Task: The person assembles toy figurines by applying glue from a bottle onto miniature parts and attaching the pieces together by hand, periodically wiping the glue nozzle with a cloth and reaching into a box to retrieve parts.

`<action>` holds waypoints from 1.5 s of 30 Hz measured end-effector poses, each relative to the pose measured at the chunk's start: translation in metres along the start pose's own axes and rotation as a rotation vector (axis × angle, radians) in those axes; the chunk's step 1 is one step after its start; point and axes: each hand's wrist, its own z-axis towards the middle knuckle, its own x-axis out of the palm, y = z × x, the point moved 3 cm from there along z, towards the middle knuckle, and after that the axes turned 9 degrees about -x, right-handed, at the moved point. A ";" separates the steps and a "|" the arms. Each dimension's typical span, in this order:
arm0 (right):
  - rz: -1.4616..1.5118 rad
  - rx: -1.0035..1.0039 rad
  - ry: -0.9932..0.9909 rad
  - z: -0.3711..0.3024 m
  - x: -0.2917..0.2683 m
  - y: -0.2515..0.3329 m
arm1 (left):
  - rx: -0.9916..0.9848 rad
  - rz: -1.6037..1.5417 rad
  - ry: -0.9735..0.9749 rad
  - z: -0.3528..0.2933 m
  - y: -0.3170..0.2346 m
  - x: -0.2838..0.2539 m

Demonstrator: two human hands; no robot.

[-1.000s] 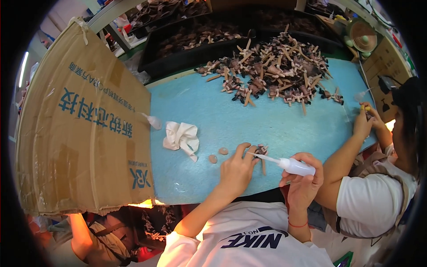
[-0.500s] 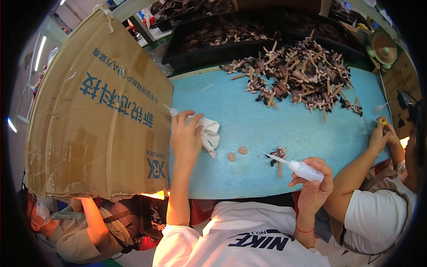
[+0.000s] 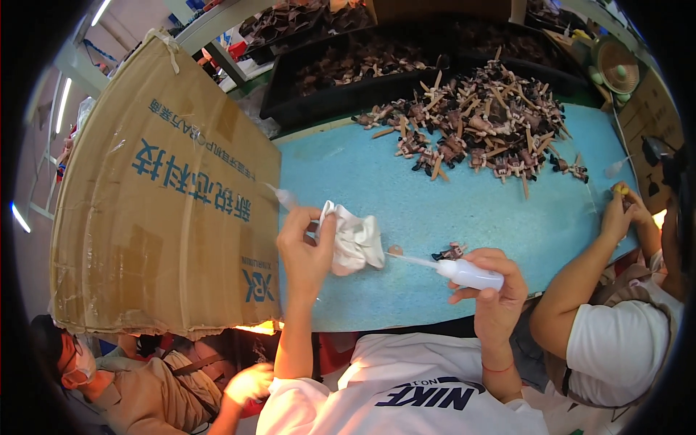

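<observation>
My left hand [image 3: 303,254] pinches a crumpled white cloth [image 3: 360,241] between thumb and fingers, over the blue table. In my right hand [image 3: 499,293] is a white squeeze bottle [image 3: 470,275] with a long thin nozzle, lying nearly level and pointing left. Its tip comes close to the cloth's right edge and a small round pinkish piece [image 3: 395,250]. A small painted figure [image 3: 450,251] lies just beyond the bottle, its lower part hidden by bottle and hand. Another nozzle bottle [image 3: 286,198] sits beside the carton, just past my left fingers.
A tall cardboard carton [image 3: 181,217] walls off the left side. A heap of small figures with flat wooden sticks [image 3: 486,123] covers the far right of the blue table [image 3: 348,170]. Black bins [image 3: 290,98] stand behind it. Co-workers sit on both sides; one's hands [image 3: 620,210] are at the right edge.
The cloth has been lifted and brought nearer and rightward by my left hand, now hiding one pinkish piece. My right hand has moved the bottle left, its nozzle now by the cloth.
</observation>
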 end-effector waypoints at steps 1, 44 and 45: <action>0.002 -0.003 -0.001 0.002 0.004 -0.003 | -0.045 -0.157 0.016 -0.004 -0.002 0.000; -0.254 -0.020 0.035 -0.008 0.002 0.008 | 0.236 -0.148 0.381 -0.043 -0.041 -0.015; -0.194 0.000 -0.071 -0.008 0.001 0.010 | 0.204 -0.200 0.363 -0.041 -0.036 -0.020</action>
